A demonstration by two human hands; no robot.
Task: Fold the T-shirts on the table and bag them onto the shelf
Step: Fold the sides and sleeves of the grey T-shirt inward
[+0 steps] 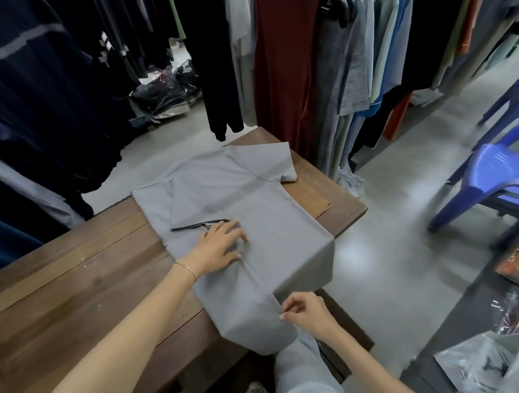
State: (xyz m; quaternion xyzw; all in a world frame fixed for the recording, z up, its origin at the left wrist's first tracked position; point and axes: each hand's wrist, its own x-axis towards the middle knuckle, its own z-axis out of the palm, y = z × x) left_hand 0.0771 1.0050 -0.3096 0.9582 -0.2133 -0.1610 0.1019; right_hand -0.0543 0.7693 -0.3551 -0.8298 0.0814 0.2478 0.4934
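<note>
At the table's near right corner: right hand (306, 313), fingers curled, pinching the hem edge of the grey T-shirt (253, 216) where the cloth hangs over the table edge.
At 10 o'clock from it: left hand (220, 246), fingers spread and flat, pressing on the middle of the T-shirt; thin bracelet (186, 269) on the wrist.
Just beyond the left fingertips, at 12 o'clock: black hanger (200, 224), lying flat on the shirt.
T-shirt: spread on the wooden table (69, 278), collar end at the far side, one sleeve folded inward at 11 o'clock, the other sleeve out at 1 o'clock, right side draped off the table edge.
Table: brown planks, a strip of tape at 9 o'clock.
Surroundings: dark garments hanging at 9 to 11 o'clock; maroon dress (289, 60) and pale shirts on a rack at 12 to 1 o'clock; blue plastic chairs (503, 169) at 3 o'clock; bagged garments (165, 91) on the floor at 12 o'clock, far back.
</note>
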